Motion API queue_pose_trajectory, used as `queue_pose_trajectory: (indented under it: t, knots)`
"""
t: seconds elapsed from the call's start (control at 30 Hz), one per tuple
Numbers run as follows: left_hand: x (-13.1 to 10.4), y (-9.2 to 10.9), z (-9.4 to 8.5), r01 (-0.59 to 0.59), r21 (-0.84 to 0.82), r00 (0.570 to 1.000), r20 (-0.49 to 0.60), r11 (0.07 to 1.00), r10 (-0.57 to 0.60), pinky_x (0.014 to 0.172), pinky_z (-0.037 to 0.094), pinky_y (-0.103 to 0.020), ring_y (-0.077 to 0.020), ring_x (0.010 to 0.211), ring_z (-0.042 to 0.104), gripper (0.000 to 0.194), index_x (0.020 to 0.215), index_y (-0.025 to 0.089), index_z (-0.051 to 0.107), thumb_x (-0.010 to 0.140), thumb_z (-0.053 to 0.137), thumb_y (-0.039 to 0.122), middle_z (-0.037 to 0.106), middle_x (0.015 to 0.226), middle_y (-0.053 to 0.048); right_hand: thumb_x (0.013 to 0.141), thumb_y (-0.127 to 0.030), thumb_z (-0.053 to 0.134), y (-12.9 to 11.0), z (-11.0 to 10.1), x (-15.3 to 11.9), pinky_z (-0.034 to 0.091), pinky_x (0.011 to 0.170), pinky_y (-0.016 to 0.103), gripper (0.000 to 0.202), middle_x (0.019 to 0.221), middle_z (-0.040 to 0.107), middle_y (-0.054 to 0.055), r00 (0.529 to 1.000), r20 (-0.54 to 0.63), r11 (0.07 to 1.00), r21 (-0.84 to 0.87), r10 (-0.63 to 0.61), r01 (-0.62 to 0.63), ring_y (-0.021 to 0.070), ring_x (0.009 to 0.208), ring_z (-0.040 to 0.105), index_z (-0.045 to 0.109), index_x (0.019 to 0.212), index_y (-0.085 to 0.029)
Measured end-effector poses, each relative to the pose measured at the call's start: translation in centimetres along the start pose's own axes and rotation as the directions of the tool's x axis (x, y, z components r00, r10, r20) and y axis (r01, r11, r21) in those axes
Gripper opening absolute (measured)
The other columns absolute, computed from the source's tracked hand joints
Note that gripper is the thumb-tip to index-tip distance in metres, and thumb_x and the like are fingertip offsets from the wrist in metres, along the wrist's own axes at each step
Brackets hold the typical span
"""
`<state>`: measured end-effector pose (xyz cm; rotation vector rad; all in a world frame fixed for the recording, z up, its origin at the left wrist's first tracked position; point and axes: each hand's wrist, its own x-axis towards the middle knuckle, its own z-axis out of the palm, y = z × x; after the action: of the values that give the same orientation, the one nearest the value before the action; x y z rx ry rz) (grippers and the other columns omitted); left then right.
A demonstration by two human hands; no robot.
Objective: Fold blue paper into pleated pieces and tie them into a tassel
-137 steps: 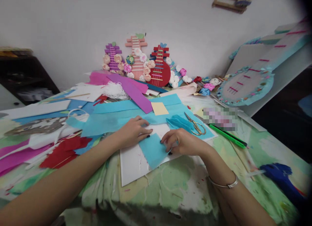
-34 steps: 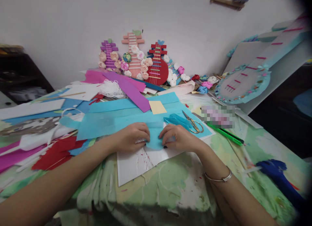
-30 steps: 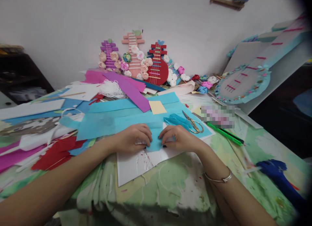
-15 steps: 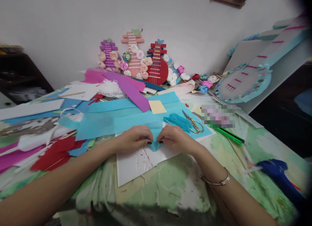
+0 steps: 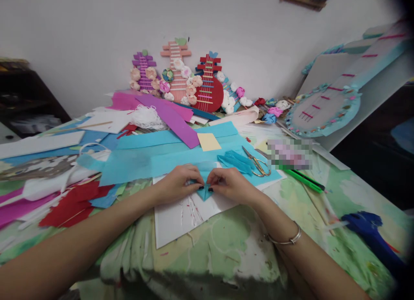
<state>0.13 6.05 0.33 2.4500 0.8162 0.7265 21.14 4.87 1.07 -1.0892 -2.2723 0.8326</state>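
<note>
Between my hands is a small piece of blue tissue paper (image 5: 204,194), its lower end folded to a point. My left hand (image 5: 179,183) pinches its left side, and my right hand (image 5: 231,183) pinches its right side, the fingertips almost meeting. Under them lies a white board (image 5: 168,231) with thin white and red strands (image 5: 192,211) on it. Just behind my hands are larger blue sheets (image 5: 132,162). Gold-handled scissors (image 5: 258,164) and a crumpled blue tissue strip (image 5: 236,161) rest to the right of my right hand. My fingers partly hide the folded paper.
A green cutter (image 5: 304,179) and a blue glue gun (image 5: 365,224) lie on the right. Coloured paper, including red sheets (image 5: 76,205), and white yarn (image 5: 147,117) cover the left. Paper instruments, one a red guitar (image 5: 210,93), stand against the wall.
My right hand has shifted slightly left, bringing the fingertips closer together. The blue tissue paper's sides are now folded inward to a neater point.
</note>
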Motion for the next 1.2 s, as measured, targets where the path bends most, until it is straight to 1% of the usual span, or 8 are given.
queue_pose_trajectory:
  t: [0.23, 0.5, 0.63, 0.73, 1.2]
  knots:
    - [0.00, 0.16, 0.03, 0.000, 0.028, 1.000, -0.021, 1.000, 0.001, 0.070, 0.042, -0.023, -0.0130, 0.075, 0.058, 0.013, 0.077, 0.017, 0.069, 0.081, 0.056, 0.015, 0.064, 0.077, -0.002, 0.073, -0.006, 0.063, -0.15, 0.20, 0.14, 0.044, 0.062, 0.021, 0.013, 0.072, 0.066, 0.000, 1.000, -0.025, 1.000, -0.014, 0.011, -0.011, 0.0109, 0.067, 0.061, 0.065, 0.080, -0.017]
    - [0.10, 0.24, -0.03, 0.031, 0.051, 1.000, 0.003, 0.998, -0.031, 0.069, 0.042, -0.024, -0.0132, 0.074, 0.057, 0.011, 0.077, 0.016, 0.068, 0.079, 0.058, 0.012, 0.063, 0.076, -0.002, 0.072, -0.006, 0.064, 0.00, 0.41, 0.23, 0.044, 0.062, 0.021, 0.014, 0.070, 0.066, -0.001, 0.999, -0.031, 1.000, -0.014, 0.010, -0.011, 0.0104, 0.065, 0.060, 0.065, 0.080, -0.017]
    - [0.17, 0.23, -0.08, 0.046, 0.048, 0.999, 0.000, 0.998, -0.046, 0.068, 0.042, -0.024, -0.0133, 0.074, 0.057, 0.011, 0.076, 0.017, 0.067, 0.079, 0.058, 0.013, 0.064, 0.075, -0.002, 0.072, -0.005, 0.063, -0.26, 0.52, 0.26, 0.043, 0.061, 0.020, 0.014, 0.070, 0.066, -0.001, 0.999, -0.043, 0.999, -0.030, 0.018, -0.019, 0.0102, 0.065, 0.060, 0.065, 0.078, -0.017]
    - [0.17, 0.10, -0.08, 0.035, 0.039, 0.999, -0.001, 0.999, -0.035, 0.068, 0.042, -0.023, -0.0132, 0.074, 0.057, 0.011, 0.076, 0.018, 0.067, 0.079, 0.057, 0.014, 0.063, 0.075, -0.001, 0.072, -0.005, 0.063, -0.37, 0.60, 0.27, 0.043, 0.062, 0.020, 0.014, 0.070, 0.066, -0.001, 0.998, -0.055, 0.999, -0.042, 0.015, -0.017, 0.0098, 0.065, 0.059, 0.065, 0.078, -0.017]
    - [0.13, -0.18, 0.08, 0.047, 0.035, 0.999, 0.008, 0.998, -0.047, 0.069, 0.041, -0.023, -0.0133, 0.075, 0.056, 0.011, 0.077, 0.019, 0.067, 0.080, 0.059, 0.012, 0.063, 0.076, 0.000, 0.071, -0.002, 0.065, -0.35, 0.76, 0.31, 0.042, 0.061, 0.020, 0.015, 0.069, 0.066, -0.001, 0.997, -0.066, 0.999, -0.039, 0.029, -0.032, 0.0097, 0.064, 0.059, 0.066, 0.077, -0.016]
